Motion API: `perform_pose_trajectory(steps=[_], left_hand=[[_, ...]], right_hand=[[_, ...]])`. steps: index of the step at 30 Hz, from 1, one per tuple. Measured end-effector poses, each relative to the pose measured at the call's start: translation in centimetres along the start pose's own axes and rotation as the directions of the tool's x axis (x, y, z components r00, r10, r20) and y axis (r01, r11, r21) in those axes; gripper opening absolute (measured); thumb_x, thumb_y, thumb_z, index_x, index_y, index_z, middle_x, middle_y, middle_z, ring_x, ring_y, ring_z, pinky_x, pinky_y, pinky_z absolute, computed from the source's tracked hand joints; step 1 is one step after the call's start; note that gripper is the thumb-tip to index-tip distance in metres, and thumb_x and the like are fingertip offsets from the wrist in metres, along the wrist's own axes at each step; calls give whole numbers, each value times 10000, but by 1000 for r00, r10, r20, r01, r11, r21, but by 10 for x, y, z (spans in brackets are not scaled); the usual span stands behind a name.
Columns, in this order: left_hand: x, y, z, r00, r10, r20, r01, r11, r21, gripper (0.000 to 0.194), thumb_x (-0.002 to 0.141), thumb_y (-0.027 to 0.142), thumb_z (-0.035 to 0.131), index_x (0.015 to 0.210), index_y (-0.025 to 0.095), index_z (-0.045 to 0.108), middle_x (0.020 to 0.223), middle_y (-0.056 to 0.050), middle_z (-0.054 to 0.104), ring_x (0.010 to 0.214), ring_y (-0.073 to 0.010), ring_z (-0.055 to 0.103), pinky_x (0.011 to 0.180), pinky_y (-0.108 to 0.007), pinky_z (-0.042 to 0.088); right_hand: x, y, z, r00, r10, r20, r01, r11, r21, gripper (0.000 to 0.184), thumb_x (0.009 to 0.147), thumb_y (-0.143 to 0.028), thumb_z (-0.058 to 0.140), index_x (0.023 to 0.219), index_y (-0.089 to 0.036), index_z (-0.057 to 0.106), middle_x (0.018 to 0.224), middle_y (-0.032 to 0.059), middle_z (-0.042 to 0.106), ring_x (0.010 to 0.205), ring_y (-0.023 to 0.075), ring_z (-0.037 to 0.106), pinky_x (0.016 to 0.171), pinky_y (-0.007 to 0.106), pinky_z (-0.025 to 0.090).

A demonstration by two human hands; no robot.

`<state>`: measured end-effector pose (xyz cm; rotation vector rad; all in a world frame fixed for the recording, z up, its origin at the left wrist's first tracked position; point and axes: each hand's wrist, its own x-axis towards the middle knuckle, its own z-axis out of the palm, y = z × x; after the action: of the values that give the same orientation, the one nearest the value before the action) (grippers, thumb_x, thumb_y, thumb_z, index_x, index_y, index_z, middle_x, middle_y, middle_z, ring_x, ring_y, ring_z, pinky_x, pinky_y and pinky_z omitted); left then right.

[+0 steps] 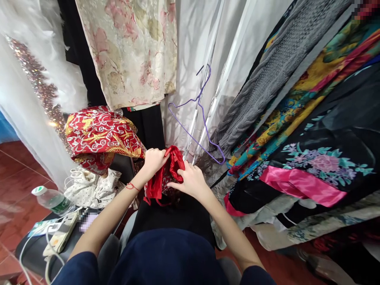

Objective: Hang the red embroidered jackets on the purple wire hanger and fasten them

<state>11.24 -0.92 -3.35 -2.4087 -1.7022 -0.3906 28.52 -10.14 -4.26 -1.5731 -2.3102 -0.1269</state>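
A red garment [102,136] with gold and silver embroidery trails from the left over a dark surface to my lap. Its shiny plain red inner side [154,187] is turned outward between my hands. My left hand [155,161], a red string on its wrist, is closed on a folded edge of the cloth. My right hand [191,180] grips the opposite edge, its thumb under the red fabric and its fingers partly hidden by the folds. A purple wire hanger [198,98] hangs just beyond both hands, with nothing on it.
Colourful clothes, among them a grey knit [261,83] and a black floral garment [329,162], hang at the right. A cream floral cloth [133,51] hangs ahead. At the left are a water bottle [53,200], a power strip [61,233] with cables, and a dotted white cloth [92,188].
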Motion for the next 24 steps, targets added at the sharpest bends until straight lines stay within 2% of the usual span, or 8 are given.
perform_pose_trajectory(steps=[4,8,11,15,18,20,22,24], left_hand=[[3,-1,0,995,-71,66,75,996,-53,403,954,484,449,988,153,677,939,-180,732,927,-337,713,730,-367,458],[-13,9,5,974,-67,215,91,990,-105,586,790,442,695,1246,115,525,1077,-217,709,1000,-369,695,781,-391,485],[-22,6,9,949,-23,316,106,964,-246,327,778,286,640,1054,115,605,927,-188,723,900,-339,710,775,-393,502],[-6,-18,-2,942,119,313,43,885,-464,209,772,211,495,913,177,645,814,-60,721,798,-228,692,715,-309,526],[19,-30,-24,984,121,133,17,674,-738,443,710,178,453,1116,149,629,972,-60,727,865,-202,668,754,-305,542],[32,-31,-41,994,94,57,7,463,-886,517,667,168,465,1157,140,625,981,-58,721,844,-192,659,757,-306,542],[41,-26,-59,997,57,59,39,303,-952,449,666,184,492,1085,150,650,895,-44,708,765,-181,649,724,-310,539],[45,-19,-74,995,6,95,92,181,-979,333,671,195,518,975,157,650,792,-29,673,673,-165,625,678,-315,532]], right_hand=[[1,18,-5,986,129,-106,-130,992,2,207,903,-240,558,733,-193,668,882,71,675,693,161,612,607,274,385],[13,37,-11,885,263,-383,-216,963,163,248,893,-215,485,662,-207,574,750,30,629,625,138,543,575,258,337],[17,35,-11,831,298,-470,-187,945,268,251,893,-219,451,652,-214,522,712,23,597,610,137,507,600,257,355],[6,19,-17,893,238,-381,-58,903,426,253,912,-269,463,669,-217,511,661,1,565,604,134,514,651,256,420],[-7,13,-27,989,-54,-137,131,754,643,202,922,-364,538,1047,-224,612,872,16,680,779,156,652,790,275,507],[-10,16,-31,980,-187,-69,172,619,766,524,924,-414,565,1402,-262,413,1154,66,683,1006,187,686,921,329,520],[-7,22,-28,986,-121,-111,162,612,774,768,889,-461,623,1515,-261,225,1363,128,581,1228,233,608,1052,405,468],[1,21,-16,989,-36,-147,126,729,673,959,765,-528,748,1516,-219,237,1449,176,484,1371,308,478,1142,489,376]])
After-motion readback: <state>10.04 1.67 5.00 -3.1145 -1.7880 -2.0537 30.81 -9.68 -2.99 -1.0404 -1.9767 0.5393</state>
